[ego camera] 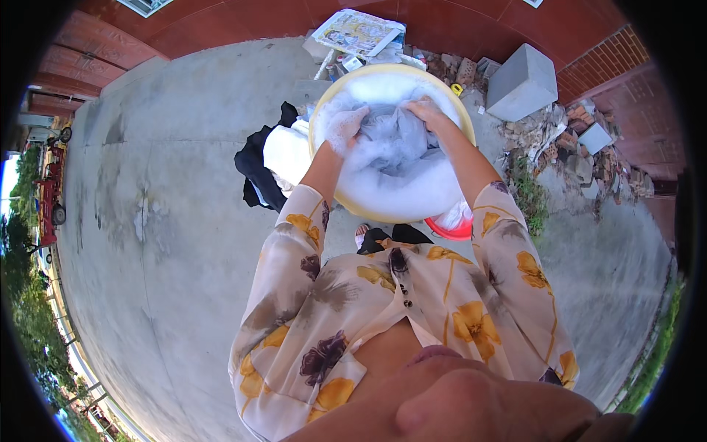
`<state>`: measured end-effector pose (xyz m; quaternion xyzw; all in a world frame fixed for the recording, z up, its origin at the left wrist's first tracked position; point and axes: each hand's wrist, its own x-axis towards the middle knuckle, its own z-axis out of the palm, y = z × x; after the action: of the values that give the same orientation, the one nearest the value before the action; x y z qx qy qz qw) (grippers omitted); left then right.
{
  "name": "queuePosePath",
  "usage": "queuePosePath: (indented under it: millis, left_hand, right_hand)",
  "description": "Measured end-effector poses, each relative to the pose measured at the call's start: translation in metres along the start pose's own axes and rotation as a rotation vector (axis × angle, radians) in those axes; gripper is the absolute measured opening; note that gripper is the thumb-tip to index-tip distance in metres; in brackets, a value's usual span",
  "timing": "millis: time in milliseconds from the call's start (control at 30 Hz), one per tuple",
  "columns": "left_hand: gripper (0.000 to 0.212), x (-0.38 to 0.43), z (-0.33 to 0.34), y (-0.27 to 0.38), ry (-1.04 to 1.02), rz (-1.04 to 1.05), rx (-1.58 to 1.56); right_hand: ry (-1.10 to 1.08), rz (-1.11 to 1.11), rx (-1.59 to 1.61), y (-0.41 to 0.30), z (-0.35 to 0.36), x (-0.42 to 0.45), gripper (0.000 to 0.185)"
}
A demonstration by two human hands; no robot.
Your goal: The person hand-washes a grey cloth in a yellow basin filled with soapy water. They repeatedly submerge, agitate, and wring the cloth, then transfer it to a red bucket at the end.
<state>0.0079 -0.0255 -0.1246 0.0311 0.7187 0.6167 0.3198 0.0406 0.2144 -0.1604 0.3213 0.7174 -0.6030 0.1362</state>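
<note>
A pale yellow basin (pixel 362 211) full of thick white suds (pixel 409 201) stands in front of me on the concrete. In its middle is a wet light grey cloth (pixel 400 132), bunched up and partly buried in the foam. My left hand (pixel 348 126), coated with foam, grips the cloth's left side. At the right, my right hand (pixel 428 113) holds the cloth with bent fingers; suds hide some fingertips. Both forearms reach over the near rim.
Black clothing (pixel 255 160) and white clothing (pixel 286 153) lie left of the basin. A red basin (pixel 461 232) with pale cloth sits near my right forearm. Beyond are a printed panel (pixel 359 34), a pale block (pixel 522 83) and brick rubble (pixel 574 146) along the red wall (pixel 453 25).
</note>
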Motion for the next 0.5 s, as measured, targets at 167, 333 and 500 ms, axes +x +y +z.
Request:
queuePosePath:
  millis: [167,333,500]
  left_hand:
    - [0.034,0.040,0.017,-0.023,0.073,-0.199,-0.241]
    - [0.034,0.042,0.008,-0.054,0.134,-0.050,-0.760]
    - [0.026,0.013,0.051,-0.027,-0.151,0.492,-0.701]
  right_hand:
    - [0.307,-0.510,-0.640,0.031,0.007,0.078,0.047]
    - [0.320,-0.602,-0.224,-0.029,0.062,-0.036,0.054]
    - [0.385,-0.902,-0.666,-0.017,0.084,-0.075,0.044]
